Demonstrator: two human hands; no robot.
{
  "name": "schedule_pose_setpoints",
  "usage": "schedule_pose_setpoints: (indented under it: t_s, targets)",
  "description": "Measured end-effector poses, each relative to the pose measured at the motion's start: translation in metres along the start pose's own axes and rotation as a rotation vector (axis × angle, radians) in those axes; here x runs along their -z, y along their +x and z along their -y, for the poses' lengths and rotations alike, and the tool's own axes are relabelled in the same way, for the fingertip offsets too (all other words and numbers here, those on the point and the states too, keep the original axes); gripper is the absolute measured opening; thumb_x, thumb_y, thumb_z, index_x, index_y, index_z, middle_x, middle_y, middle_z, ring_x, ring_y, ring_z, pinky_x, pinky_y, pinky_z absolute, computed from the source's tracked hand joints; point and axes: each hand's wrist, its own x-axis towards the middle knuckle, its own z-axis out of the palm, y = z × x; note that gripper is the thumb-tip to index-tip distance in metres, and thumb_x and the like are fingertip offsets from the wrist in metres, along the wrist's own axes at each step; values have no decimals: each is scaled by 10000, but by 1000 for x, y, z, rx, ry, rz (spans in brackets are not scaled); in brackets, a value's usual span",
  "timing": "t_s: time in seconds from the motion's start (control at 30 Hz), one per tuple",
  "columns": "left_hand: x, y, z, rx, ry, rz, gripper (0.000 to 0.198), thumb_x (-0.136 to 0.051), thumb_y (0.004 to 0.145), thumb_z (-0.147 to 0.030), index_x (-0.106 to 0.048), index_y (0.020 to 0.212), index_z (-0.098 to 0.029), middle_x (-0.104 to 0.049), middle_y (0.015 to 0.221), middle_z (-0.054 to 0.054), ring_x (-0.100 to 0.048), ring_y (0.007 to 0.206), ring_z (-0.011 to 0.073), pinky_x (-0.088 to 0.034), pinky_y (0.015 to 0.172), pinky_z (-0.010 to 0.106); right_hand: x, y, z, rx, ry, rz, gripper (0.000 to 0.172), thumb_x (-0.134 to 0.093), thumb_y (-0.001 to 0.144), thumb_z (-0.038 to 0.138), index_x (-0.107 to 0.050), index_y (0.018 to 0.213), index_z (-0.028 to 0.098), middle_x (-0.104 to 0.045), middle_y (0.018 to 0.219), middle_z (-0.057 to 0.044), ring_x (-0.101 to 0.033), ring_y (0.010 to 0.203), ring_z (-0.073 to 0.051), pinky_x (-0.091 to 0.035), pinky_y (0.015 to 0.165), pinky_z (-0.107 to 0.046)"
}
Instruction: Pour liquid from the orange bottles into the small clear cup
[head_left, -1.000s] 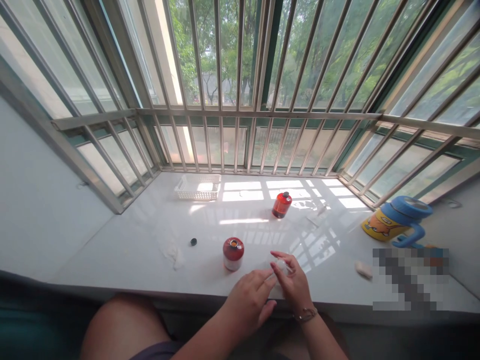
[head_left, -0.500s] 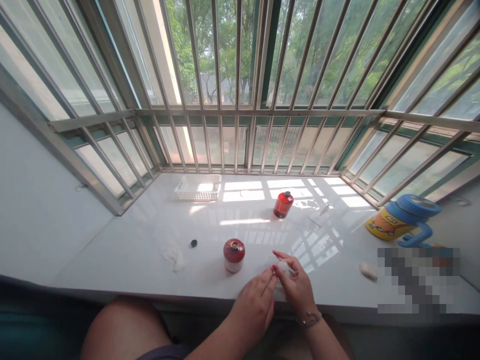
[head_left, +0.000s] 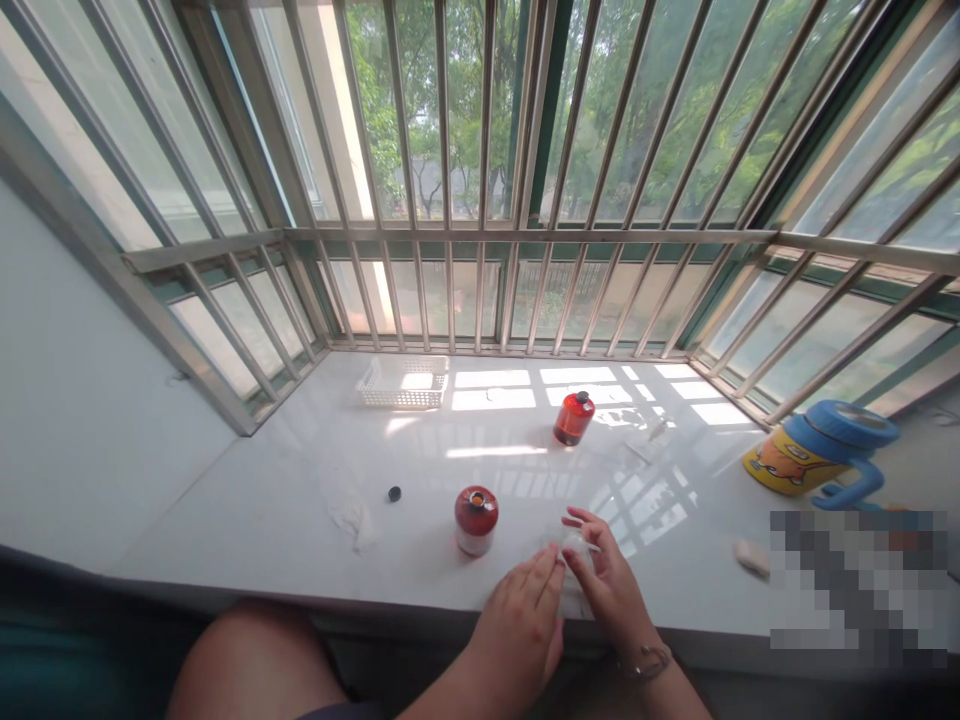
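Note:
Near the sill's front edge my two hands meet. Between the thumb and fingers of my right hand [head_left: 609, 572] is a small clear, rounded piece [head_left: 576, 543], mostly covered; its kind I cannot make out. My left hand [head_left: 523, 612] is closed, its fingers together and their tips against my right hand and the piece; anything inside it is hidden. Just left of the hands stands an uncapped red bottle [head_left: 476, 522], upright with its mouth showing. A small black cap [head_left: 394, 494] lies further left. Behind is a second red bottle [head_left: 574, 420] with a black cap on.
A white plastic basket [head_left: 405, 395] sits by the window bars. Crumpled clear film [head_left: 352, 522] lies at left, a small clear item [head_left: 651, 442] behind my right hand. At right are a blue and yellow jug [head_left: 814, 455], a beige lump [head_left: 751, 558] and a blurred-out patch.
The view has shifted slightly, so everything sits a little lower and further right. My fingers have changed position slightly around the clear piece. The bottles, cap and basket stay in place.

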Motion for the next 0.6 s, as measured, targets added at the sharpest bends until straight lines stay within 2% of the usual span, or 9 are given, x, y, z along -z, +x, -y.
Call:
schedule_pose_setpoints:
  t_s: [0.13, 0.2, 0.3, 0.37, 0.47, 0.53, 0.6]
  targets:
    - [-3, 0, 0, -9, 21, 14, 765, -579, 930, -161, -346, 1658, -120, -444, 1687, 155, -569, 1465, 301, -553, 1169, 425, 0, 0, -1, 41, -69, 49, 320, -723, 941, 529, -680, 1120, 268, -614, 1470, -144, -591, 1395, -348, -495, 1165, -537]
    - [-5, -1, 0, -6, 28, 20, 754, -571, 943, -174, -344, 1659, -107, -441, 1688, 160, -569, 1463, 306, -553, 1164, 429, -2, -1, -2, 22, -30, 15, 381, -756, 915, 534, -655, 1174, 274, -605, 1482, -148, -607, 1376, -343, -504, 1155, -537]
    - [-7, -2, 0, 13, 34, 28, 722, -541, 973, -191, -339, 1662, -109, -440, 1693, 149, -566, 1463, 293, -545, 1167, 417, -4, -3, -2, -30, 58, -34, 398, -807, 877, 528, -603, 1101, 271, -598, 1491, -142, -671, 1286, -313, -557, 1092, -495]
    - [-8, -2, 0, 22, 44, 34, 699, -520, 988, -199, -345, 1660, -111, -449, 1689, 143, -571, 1455, 283, -540, 1168, 407, -4, -2, -2, -29, 26, 10, 369, -812, 878, 525, -633, 1064, 261, -585, 1503, -144, -640, 1327, -314, -532, 1132, -489]
    - [-9, -3, 0, 14, 57, 37, 670, -515, 996, -212, -374, 1642, -104, -449, 1688, 146, -580, 1442, 283, -538, 1164, 400, -2, -1, -3, -6, -24, 41, 441, -829, 860, 534, -681, 1175, 263, -556, 1534, -152, -560, 1424, -332, -480, 1195, -507]
    - [-10, -3, 0, 11, 63, 31, 659, -518, 995, -213, -388, 1631, -100, -443, 1691, 150, -585, 1436, 284, -543, 1155, 395, -1, 0, -4, 4, 18, -1, 498, -841, 844, 540, -659, 1217, 267, -553, 1540, -151, -570, 1417, -336, -497, 1179, -513]
    - [-10, -2, 0, 14, 67, 27, 653, -525, 990, -211, -400, 1621, -99, -440, 1691, 159, -597, 1420, 288, -554, 1136, 398, 0, 0, -5, 16, 20, 7, 466, -844, 840, 535, -668, 1173, 262, -547, 1547, -150, -595, 1389, -348, -518, 1154, -517]
